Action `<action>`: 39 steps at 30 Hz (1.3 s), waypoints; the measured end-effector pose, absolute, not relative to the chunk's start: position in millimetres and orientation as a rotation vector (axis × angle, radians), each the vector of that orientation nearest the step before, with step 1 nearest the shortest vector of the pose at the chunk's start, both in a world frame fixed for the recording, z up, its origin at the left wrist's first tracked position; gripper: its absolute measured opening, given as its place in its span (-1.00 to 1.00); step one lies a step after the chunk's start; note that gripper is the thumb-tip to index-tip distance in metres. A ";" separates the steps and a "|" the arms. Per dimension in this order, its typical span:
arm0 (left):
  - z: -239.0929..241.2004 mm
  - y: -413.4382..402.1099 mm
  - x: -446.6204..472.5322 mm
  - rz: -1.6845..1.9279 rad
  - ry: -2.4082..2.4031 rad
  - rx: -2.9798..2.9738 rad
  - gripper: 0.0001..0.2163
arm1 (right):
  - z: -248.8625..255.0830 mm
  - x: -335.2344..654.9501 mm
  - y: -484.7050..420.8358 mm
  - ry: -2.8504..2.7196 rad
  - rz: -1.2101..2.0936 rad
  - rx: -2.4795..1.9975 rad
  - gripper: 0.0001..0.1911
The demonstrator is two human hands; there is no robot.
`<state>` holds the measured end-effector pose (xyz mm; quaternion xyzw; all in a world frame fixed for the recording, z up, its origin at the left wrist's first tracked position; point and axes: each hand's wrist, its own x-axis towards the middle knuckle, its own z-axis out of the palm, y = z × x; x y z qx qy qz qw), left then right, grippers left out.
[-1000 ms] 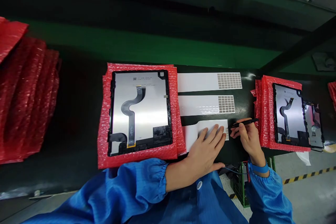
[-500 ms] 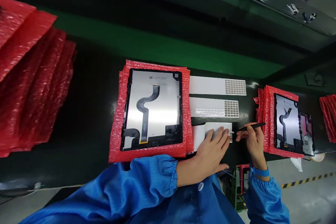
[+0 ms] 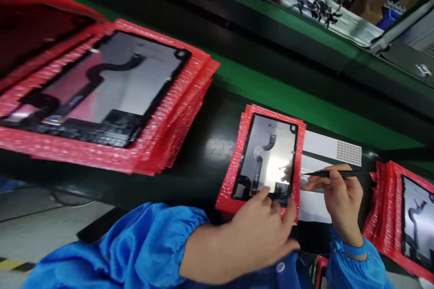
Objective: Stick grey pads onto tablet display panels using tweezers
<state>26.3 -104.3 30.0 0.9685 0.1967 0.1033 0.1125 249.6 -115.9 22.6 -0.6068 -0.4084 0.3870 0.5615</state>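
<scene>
My left hand (image 3: 259, 230), slightly blurred, is over the lower edge of a tablet screen panel (image 3: 251, 156). Its fingers are spread and hold nothing; I cannot tell whether the fingertips touch the panel. The panel lies back side up, with a dark curved flex cable (image 3: 258, 167), on red bubble-wrap bags (image 3: 233, 171). Just right of these, my right hand (image 3: 341, 194) grips slim black tweezers (image 3: 318, 173), their tip pointing left towards the panel. Beneath that hand are white label sheets (image 3: 313, 207), partly covered by it.
A blurred pile of red bubble bags (image 3: 190, 113) with another screen panel (image 3: 125, 88) fills the left. More bags (image 3: 386, 203) and a panel (image 3: 417, 221) lie at the right. Above runs a shelf with dark small parts (image 3: 320, 11).
The view has swung left, so the bench things appear farther right. My left hand has gone from the lowest label sheet to the panel's lower edge. My right hand still holds the tweezers.
</scene>
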 end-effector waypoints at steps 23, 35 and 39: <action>-4.2 -20.5 -1.4 0.058 0.592 2.814 -0.11 | -16.4 162.6 -2.6 -1.048 1.170 -1.583 -0.56; -5.6 -17.0 -2.7 0.191 0.642 2.833 -0.04 | -18.4 160.9 -4.3 -1.045 1.150 -1.605 -0.60; -8.7 -8.3 -4.1 0.229 0.705 2.816 0.02 | -19.7 161.3 -4.8 -1.060 1.157 -1.613 -0.59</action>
